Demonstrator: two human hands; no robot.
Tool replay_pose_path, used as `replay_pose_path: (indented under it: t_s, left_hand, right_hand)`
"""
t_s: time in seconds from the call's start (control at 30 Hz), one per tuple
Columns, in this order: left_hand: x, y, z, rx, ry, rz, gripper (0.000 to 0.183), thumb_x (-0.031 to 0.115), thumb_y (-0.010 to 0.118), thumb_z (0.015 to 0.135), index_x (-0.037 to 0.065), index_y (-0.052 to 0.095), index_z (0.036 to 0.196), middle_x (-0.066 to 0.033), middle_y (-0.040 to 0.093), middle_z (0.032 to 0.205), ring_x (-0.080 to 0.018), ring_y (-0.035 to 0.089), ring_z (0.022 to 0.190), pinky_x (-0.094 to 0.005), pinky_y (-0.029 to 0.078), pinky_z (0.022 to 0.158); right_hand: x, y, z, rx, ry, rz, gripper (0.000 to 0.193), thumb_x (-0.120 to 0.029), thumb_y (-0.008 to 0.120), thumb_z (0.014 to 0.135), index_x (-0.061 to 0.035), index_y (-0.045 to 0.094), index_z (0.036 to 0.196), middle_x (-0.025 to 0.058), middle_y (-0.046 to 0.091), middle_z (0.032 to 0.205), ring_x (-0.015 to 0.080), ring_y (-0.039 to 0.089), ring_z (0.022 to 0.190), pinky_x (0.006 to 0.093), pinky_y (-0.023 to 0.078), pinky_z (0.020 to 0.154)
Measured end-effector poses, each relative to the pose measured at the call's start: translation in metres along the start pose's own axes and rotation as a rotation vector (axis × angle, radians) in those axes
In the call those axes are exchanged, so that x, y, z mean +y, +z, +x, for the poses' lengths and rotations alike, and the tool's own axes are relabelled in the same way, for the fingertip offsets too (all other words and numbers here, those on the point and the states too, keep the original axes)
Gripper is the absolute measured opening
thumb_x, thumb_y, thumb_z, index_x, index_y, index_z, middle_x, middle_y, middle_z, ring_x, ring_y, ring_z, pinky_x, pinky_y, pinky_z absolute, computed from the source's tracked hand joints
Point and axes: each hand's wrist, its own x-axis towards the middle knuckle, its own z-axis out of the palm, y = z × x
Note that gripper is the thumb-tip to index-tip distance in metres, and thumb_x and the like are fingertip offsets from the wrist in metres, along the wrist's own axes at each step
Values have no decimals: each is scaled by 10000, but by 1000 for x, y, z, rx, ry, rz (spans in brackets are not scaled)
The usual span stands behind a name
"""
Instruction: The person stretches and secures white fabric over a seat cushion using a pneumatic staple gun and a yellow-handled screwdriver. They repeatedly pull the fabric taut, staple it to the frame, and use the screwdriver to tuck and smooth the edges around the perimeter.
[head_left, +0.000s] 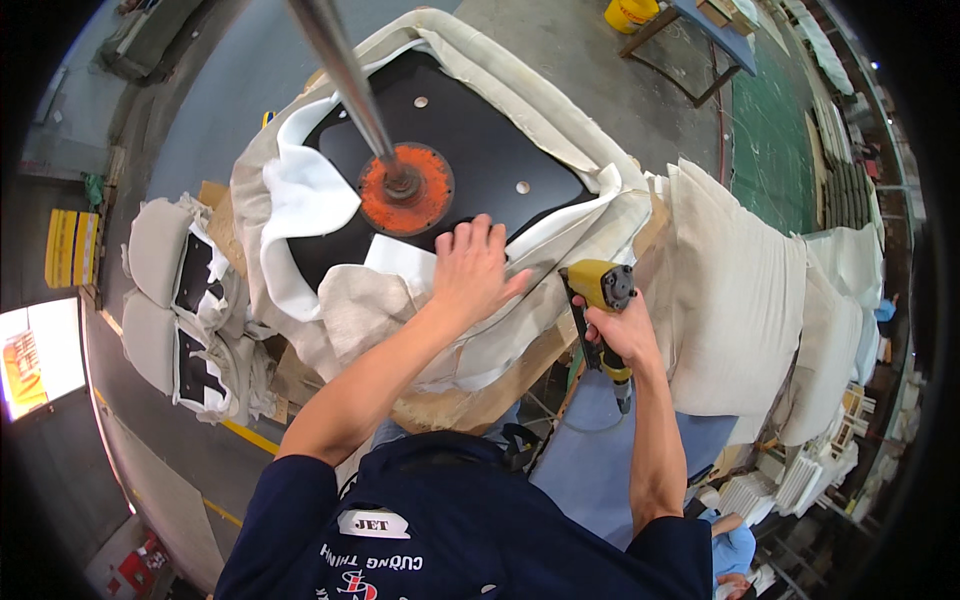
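Inside a busy workshop, a wood-topped desk carries a beige upholstered piece, its black panel facing up under a metal rod that ends in a round orange disc toward eleven o'clock. Grey floor stretches away at twelve o'clock, with a yellow bucket at one, a blue desk bearing boxes just past it, and green flooring at two. Pale fabric-covered pieces lean together at three o'clock; more upholstered parts sit at nine, near a bright opening at the room's edge. Between four and five o'clock, a blue surface lies beside the worker, and a person in light blue appears farther out. The left hand lies flat, fingers spread, at the panel's lower edge; from it, the panel extends toward twelve o'clock, the disc sits between ten and eleven, and folded beige cloth bunches at eight. Toward four o'clock from that palm, the right hand is wrapped around a yellow-and-black power tool; whether its tip touches the cover cannot be told.
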Motion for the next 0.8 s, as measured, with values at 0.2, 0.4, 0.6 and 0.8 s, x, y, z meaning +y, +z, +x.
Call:
replay_pose_path:
  t_s: [0.2,0.4,0.6,0.8]
  left_hand:
    - [-9,47,24,-110,93,-52,249,325,771,846,126,684,967,-88,503,1194,-304,447,1165,-481,356,935]
    - [-13,57,18,97,101,-114,167,240,783,805,148,671,889,-89,485,1172,-308,435,1155,-502,336,934]
    - [-13,54,16,82,55,-102,265,211,772,807,110,641,1014,-96,487,1189,-312,446,1143,-495,337,947]
    - [-13,23,-1,46,43,-26,445,251,767,811,125,629,1215,-98,527,1336,-313,470,1227,-516,349,1000]
  right_hand:
    - [-35,7,20,-57,-4,-74,221,-68,680,833,34,689,1030,63,708,820,122,637,555,288,516,499]
    - [-49,18,41,-134,38,-227,234,-111,685,830,45,672,1003,85,672,709,156,660,553,301,527,510]
    - [-60,31,44,-105,22,-308,245,-100,656,805,58,654,991,98,666,700,188,667,550,334,535,526]
    - [-62,31,52,-113,8,-334,208,-89,643,804,57,647,952,96,658,695,180,649,535,329,522,506]
